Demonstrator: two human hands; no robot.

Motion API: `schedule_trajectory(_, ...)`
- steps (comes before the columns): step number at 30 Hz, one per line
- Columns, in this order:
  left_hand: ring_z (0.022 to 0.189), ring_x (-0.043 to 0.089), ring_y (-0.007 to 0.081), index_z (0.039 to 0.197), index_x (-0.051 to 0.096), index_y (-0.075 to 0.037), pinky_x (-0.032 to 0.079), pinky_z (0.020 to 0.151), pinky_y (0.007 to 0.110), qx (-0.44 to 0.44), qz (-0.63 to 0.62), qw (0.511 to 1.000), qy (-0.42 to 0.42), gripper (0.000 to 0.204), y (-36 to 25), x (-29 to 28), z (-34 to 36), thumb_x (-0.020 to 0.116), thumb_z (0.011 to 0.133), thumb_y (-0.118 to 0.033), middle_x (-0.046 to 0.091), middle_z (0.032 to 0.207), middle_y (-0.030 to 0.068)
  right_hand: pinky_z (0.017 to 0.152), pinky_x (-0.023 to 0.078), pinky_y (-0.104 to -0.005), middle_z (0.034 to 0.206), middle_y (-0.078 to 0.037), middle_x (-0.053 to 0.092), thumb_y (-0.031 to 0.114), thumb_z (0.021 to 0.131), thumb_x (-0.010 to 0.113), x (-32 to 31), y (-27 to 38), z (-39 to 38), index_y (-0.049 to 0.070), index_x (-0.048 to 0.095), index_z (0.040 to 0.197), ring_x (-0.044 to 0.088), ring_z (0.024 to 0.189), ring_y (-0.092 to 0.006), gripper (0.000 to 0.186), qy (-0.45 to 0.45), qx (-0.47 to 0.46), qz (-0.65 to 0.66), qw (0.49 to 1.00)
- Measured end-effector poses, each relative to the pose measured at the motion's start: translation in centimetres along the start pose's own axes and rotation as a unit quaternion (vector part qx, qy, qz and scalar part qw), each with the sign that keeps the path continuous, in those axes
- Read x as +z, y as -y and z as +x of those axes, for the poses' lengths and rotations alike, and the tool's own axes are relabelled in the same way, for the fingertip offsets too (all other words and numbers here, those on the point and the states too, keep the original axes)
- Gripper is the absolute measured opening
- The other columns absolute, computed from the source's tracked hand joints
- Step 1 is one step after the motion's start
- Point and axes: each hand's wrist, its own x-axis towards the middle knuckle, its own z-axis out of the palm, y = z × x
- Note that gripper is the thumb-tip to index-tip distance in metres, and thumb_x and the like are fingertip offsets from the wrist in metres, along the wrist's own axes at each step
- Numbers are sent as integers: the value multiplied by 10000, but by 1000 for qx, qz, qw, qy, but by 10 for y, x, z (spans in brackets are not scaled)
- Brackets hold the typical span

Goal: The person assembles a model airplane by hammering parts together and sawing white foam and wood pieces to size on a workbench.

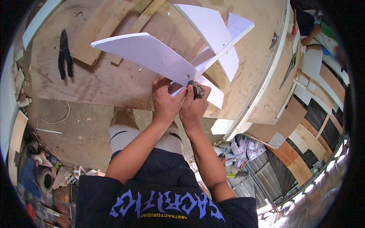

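Observation:
A white assembly of thin board fins (144, 57) crossing a long spine sits over the near edge of the wooden workbench (57, 89). My left hand (166, 99) grips the assembly at its near end, fingers partly hidden behind the white board. My right hand (193, 108) is closed on a short dark tool (197, 89), held against the joint beside a small screw or hole; the tool's exact kind is unclear. Black pliers (65, 57) lie at the bench's left.
Wooden planks (93, 30) lie at the bench's back, long white strips (258, 85) along its right. Another person's arm (311, 36) shows at the upper right. A cord (57, 121), a tire (46, 178), bagged scraps (243, 150) and board offcuts (296, 167) surround the bench.

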Motion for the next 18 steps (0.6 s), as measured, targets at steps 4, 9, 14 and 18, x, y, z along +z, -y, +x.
schedule_trajectory(4, 1076, 594, 363, 1078, 715, -25, 472, 951, 459, -4, 6, 1000, 17, 381, 1, -3, 0, 856, 762, -183, 679, 1067, 167, 688, 542, -477, 876, -266, 698, 238, 1025, 636, -1, -3, 0, 5, 496, 1130, 722, 843, -455, 291, 7, -22, 4, 1000)
schedule_trajectory(9, 951, 653, 347, 1022, 718, 4, 509, 849, 438, 30, 31, 999, -1, 350, -3, -5, -1, 867, 779, -200, 676, 1005, 173, 670, 534, -494, 872, -263, 697, 244, 1031, 628, -7, -2, 4, 9, 494, 1133, 716, 832, -462, 290, 28, -60, 0, 998)
schedule_trajectory(14, 997, 611, 409, 1035, 702, -9, 487, 903, 484, -13, 16, 1000, 9, 361, -5, -6, -2, 845, 765, -202, 683, 1028, 175, 655, 526, -510, 847, -255, 691, 255, 1036, 615, -6, -3, 6, 15, 493, 1119, 708, 814, -474, 282, 37, -70, 13, 997)
schedule_trajectory(18, 901, 661, 412, 990, 700, 22, 520, 831, 477, -36, 34, 999, 0, 388, -13, -9, -1, 867, 749, -232, 708, 977, 195, 706, 535, -494, 877, -256, 695, 251, 1028, 624, -11, -2, 10, 19, 500, 1141, 714, 862, -455, 286, 79, -28, 22, 996)
